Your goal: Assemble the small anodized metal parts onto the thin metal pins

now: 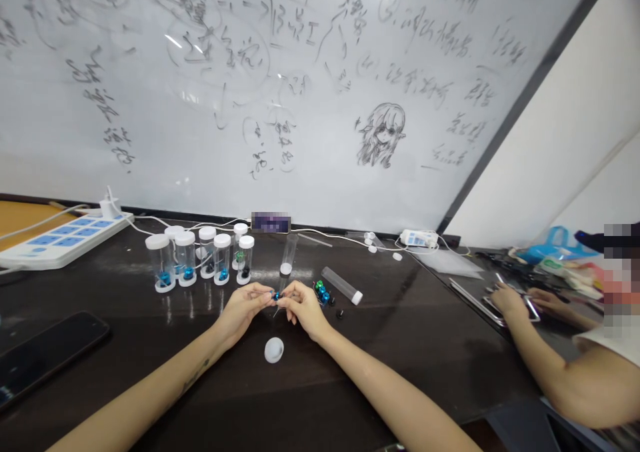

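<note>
Head view: a flat black phone [50, 355] lies near on the left of the shiny dark brown table [280, 412]. A round white plastic cap [274, 350] lies between the two bare arms, just in front of the hands.

Past it, the left hand [246, 309] and the right hand [305, 309] meet in the middle. Thumbs and fingers of both are closed in a pinch on one small shiny blue part [277, 296], held up between their tips. It is too small to tell its shape.

Just right of the right hand is a little pile of blue and green parts [323, 295], with a tiny black part [340, 314] near it. A clear tube with a white end [340, 284] lies just behind the pile. Well off to the right, another person's hand [510, 302] is near some thin shiny metal.

Behind the left hand, clear tubes with white caps [223, 260] stand upright in a bunch, with small parts at the bottom. Farther left is a long white power strip with blue sockets [70, 239]. Last comes a big whiteboard [310, 139] with black writing.
</note>
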`<state>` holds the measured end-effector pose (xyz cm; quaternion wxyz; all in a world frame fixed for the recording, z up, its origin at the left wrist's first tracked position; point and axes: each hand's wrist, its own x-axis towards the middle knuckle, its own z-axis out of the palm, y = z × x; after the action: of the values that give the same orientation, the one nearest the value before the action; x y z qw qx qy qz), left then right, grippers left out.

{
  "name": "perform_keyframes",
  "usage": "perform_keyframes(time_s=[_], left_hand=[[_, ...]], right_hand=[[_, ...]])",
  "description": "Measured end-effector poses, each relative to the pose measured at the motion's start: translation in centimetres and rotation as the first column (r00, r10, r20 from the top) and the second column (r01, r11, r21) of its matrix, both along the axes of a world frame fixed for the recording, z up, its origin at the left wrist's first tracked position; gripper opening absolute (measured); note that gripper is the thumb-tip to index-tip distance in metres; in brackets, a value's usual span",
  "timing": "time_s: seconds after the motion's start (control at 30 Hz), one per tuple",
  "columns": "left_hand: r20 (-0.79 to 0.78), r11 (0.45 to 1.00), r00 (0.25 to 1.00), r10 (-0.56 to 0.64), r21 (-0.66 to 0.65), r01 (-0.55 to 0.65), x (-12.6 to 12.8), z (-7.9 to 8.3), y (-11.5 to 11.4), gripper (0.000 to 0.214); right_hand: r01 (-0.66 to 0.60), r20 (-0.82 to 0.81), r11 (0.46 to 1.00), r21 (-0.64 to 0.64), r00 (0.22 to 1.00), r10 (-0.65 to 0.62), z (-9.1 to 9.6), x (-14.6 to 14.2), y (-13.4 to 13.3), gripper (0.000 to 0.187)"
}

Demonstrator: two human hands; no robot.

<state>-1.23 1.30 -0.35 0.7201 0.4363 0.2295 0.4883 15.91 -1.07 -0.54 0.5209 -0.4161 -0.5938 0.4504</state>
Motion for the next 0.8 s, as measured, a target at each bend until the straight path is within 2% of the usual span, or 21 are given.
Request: perform_keyframes(time_s=[0.2, 0.53, 0.7, 0.8], left_hand=[[-0.005, 1.000, 1.000, -0.006, 0.000, 0.006, 0.05, 0.04, 0.05, 0.013], [-0.017, 1.000, 1.000, -0.020, 0.008, 0.020, 0.10, -0.27, 0.09, 0.016], [-0.013, 1.000, 1.000, -0.021, 0.016, 0.022, 0.09, -0.30, 0.13, 0.016], [-0.011, 1.000, 1.000, -0.015, 0.002, 0.015, 0.04, -0.11, 0.07, 0.016]], right_hand=[[-0.024, 0.014, 1.000, -0.018, 1.000, 0.024, 0.21, -0.05, -0.11, 0.023], [-0.055, 0.088, 0.997, -0.058, 0.994, 0.060, -0.05, -0.15, 0.11, 0.051], [-0.053, 0.095, 0.996, -0.066, 0.994, 0.059, 0.12, -0.14, 0.06, 0.051], [-0.054, 0.085, 0.998, -0.045, 0.995, 0.058, 0.27, -0.10, -0.01, 0.043]])
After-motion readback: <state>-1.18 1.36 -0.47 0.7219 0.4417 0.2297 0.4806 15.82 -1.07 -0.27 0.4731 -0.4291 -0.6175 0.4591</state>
